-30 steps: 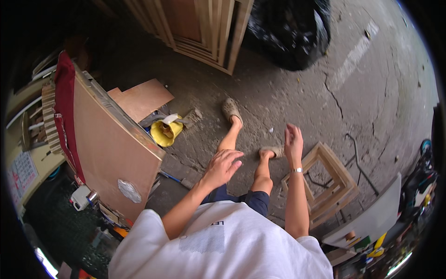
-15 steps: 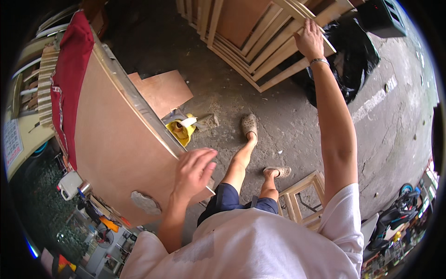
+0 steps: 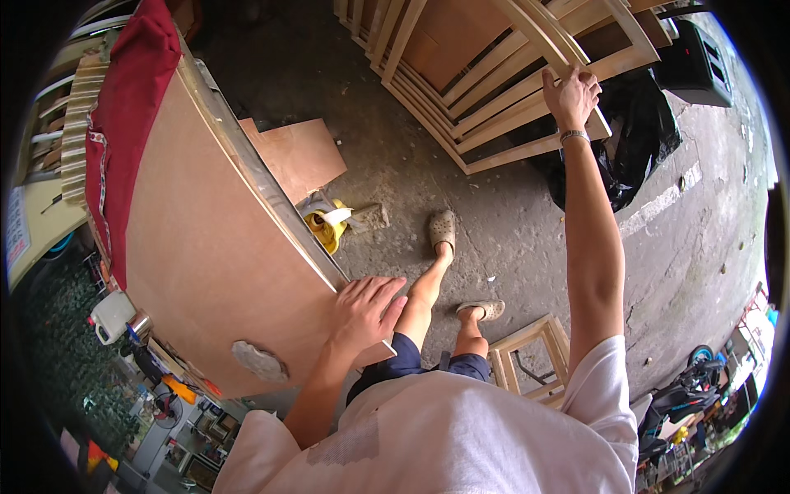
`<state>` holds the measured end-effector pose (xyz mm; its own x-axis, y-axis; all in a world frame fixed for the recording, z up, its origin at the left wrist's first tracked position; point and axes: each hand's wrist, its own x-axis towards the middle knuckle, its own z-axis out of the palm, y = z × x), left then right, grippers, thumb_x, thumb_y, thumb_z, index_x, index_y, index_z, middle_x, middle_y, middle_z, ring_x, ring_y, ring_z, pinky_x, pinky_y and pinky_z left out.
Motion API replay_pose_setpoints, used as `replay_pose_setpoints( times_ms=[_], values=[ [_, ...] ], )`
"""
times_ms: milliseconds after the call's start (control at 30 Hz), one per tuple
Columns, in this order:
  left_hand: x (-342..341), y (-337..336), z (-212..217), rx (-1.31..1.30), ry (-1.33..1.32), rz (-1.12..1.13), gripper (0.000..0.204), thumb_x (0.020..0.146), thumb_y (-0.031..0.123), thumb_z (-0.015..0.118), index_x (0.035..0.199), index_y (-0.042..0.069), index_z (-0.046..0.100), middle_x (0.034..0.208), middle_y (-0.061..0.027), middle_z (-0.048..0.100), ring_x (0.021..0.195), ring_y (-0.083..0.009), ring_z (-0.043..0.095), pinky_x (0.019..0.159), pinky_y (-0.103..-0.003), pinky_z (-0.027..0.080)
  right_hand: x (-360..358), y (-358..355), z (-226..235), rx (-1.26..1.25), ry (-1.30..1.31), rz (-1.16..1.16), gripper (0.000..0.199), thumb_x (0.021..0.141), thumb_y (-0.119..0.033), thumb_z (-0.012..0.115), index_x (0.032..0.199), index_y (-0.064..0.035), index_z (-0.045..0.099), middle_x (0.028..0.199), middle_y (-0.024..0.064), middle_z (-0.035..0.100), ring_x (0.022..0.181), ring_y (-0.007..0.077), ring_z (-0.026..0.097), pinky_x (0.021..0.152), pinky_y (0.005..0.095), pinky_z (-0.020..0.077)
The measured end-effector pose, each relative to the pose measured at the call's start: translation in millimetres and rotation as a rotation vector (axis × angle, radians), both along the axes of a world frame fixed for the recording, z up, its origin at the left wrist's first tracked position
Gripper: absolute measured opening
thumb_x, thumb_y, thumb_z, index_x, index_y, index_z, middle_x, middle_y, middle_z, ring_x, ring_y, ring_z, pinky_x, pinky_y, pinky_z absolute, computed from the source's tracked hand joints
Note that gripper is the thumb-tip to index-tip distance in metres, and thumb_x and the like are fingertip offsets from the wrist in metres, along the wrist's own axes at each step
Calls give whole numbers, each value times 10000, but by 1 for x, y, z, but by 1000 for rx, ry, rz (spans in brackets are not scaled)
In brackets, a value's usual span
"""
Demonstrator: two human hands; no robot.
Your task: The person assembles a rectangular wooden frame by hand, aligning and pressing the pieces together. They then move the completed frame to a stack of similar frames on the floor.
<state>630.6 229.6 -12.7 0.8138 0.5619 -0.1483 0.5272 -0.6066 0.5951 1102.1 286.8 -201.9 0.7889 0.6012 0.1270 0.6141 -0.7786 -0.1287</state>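
My right hand (image 3: pixel 571 99) reaches far out to the stack of pale wooden frames (image 3: pixel 512 107), its fingers curled over the bar of one frame near the corner. Several of these frames lean close together, and a brown panel shows among them. At the near right edge of the large plywood-topped table (image 3: pixel 222 247) is my left hand (image 3: pixel 367 311). Its fingers are stretched out over the board's edge and grip nothing.
A black plastic bag (image 3: pixel 634 148) lies on the floor beside the frames, next to a black box (image 3: pixel 695 62). Another wooden frame (image 3: pixel 504 362) lies by my legs. Left are a plywood offcut (image 3: pixel 298 156), a yellow container (image 3: pixel 329 235) and red cloth (image 3: pixel 140 82).
The right hand's fingers have curled more over the frame bar. My left hand has come down and right, toward the table's edge. The whole view has shifted slightly.
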Motion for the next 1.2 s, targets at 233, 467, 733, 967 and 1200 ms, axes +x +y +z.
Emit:
replay_pose_setpoints(
  times_ms=[233, 467, 733, 967, 1200],
  values=[
    [3, -5, -3, 16, -12, 65, 194, 891, 187, 649, 1036, 62, 682, 918, -89, 700, 820, -277, 670, 689, -382, 510, -94, 7, 49, -22, 123, 161, 434, 907, -442, 640, 1071, -41, 605, 1060, 183, 627, 1007, 373, 623, 882, 506, 470],
    [5, -5, -1, -26, -14, 68, 131, 879, 115, 644, 967, 24, 681, 906, -132, 692, 832, -326, 667, 748, -407, 530, -152, -1, 80, 165, 599, 328, 345, 965, -398, 573, 1078, -78, 632, 827, 219, 692, 845, 413, 674, 758, 508, 527],
    [2, -20, -7, 47, -48, 110, 129, 917, 130, 618, 956, 32, 693, 898, -142, 703, 846, -316, 686, 743, -396, 538, -200, -274, 178, 200, 825, 63, 284, 912, -292, 673, 1066, -62, 609, 897, 187, 677, 823, 405, 658, 680, 466, 515],
    [-5, -19, -27, 59, 91, 129, 225, 996, 211, 559, 1012, 31, 692, 970, -121, 729, 881, -237, 705, 768, -353, 538, -272, -529, 232, 297, 771, -381, 282, 952, -254, 656, 1131, -38, 633, 692, 130, 610, 551, 220, 560, 543, 311, 446],
    [-30, 11, -50, 244, 99, 94, 262, 1015, 244, 538, 1057, 35, 690, 1015, -122, 728, 918, -234, 694, 790, -341, 531, -368, -765, 222, 447, 707, -928, 299, 1011, -308, 587, 1116, -37, 659, 648, 10, 569, 562, 56, 520, 516, 253, 419]
  ],
)
